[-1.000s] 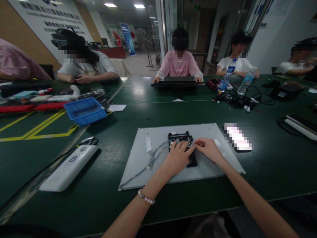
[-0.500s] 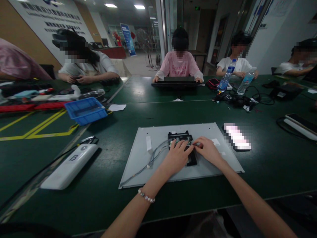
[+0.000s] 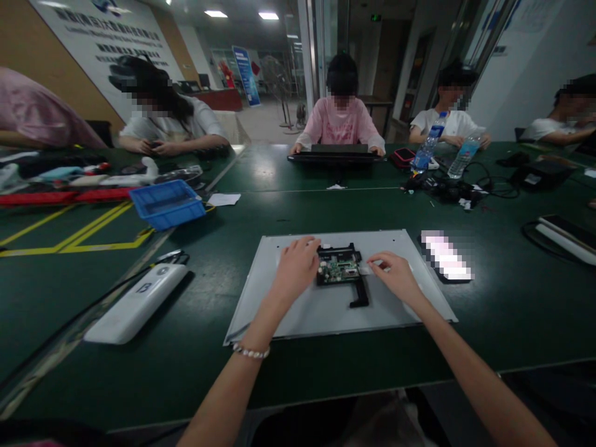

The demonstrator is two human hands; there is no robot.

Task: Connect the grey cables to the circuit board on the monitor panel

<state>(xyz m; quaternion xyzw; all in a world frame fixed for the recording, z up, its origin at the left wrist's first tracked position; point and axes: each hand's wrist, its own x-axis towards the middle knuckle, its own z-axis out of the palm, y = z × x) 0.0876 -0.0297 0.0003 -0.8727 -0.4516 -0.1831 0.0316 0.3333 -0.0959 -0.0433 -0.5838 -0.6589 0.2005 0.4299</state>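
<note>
A grey metal panel [image 3: 326, 313] lies flat on the green table in front of me. On it sits a small green circuit board [image 3: 337, 269] in a black bracket with a leg pointing toward me. My left hand [image 3: 297, 266] rests on the panel just left of the board, fingers curled down, and what is under them is hidden. At the board's right edge my right hand [image 3: 397, 275] has thumb and forefinger pinched on a small pale tab [image 3: 369, 268].
A lit phone [image 3: 446, 256] lies right of the panel and a white device [image 3: 136, 304] with a cable lies left. Farther off are a blue tray [image 3: 167, 205], two water bottles [image 3: 429, 148], tangled cables [image 3: 449, 188] and a keyboard [image 3: 333, 156]. Several people sit around the table.
My left hand has moved off the circuit board to its left, uncovering it. The pale cables that ran across the panel no longer show. My right hand stays at the board's right edge.
</note>
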